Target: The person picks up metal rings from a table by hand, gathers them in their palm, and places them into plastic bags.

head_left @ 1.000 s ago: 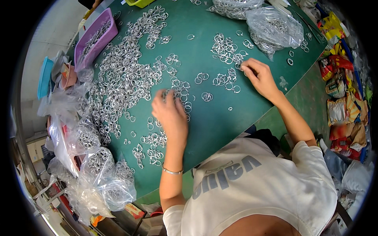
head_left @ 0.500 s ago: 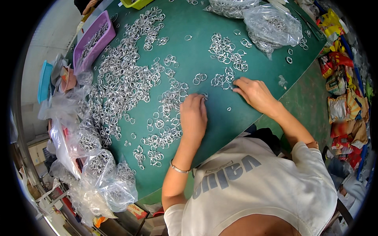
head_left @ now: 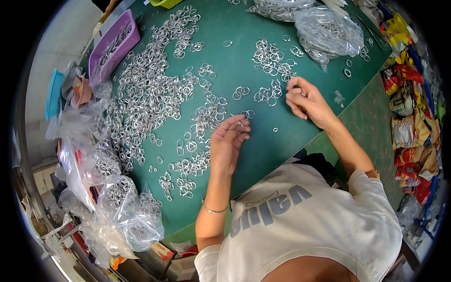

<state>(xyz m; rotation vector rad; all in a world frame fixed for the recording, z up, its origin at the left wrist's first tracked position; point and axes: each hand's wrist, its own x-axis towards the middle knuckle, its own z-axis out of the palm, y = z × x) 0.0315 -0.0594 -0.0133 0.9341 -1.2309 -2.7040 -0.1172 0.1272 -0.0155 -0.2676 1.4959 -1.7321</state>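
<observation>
Rings [head_left: 206, 115] lie mostly flat across the green table [head_left: 263, 148] in the head view, the biggest heap [head_left: 152, 91] slanting lengthwise from the far side down my left. My left hand [head_left: 226, 142], half curled, holds a ring [head_left: 240, 126]; my right hand [head_left: 308, 102] curls loosely, its contents unclear.

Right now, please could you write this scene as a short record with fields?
Surface: green table
Left hand: fingers curled, appearing to hold a silver ring
Right hand: fingers curled; contents unclear
Largest pile: silver rings, left of both hands
Upper left: purple basket, metal pieces inside
Upper right: clear bags of metal pieces
</observation>
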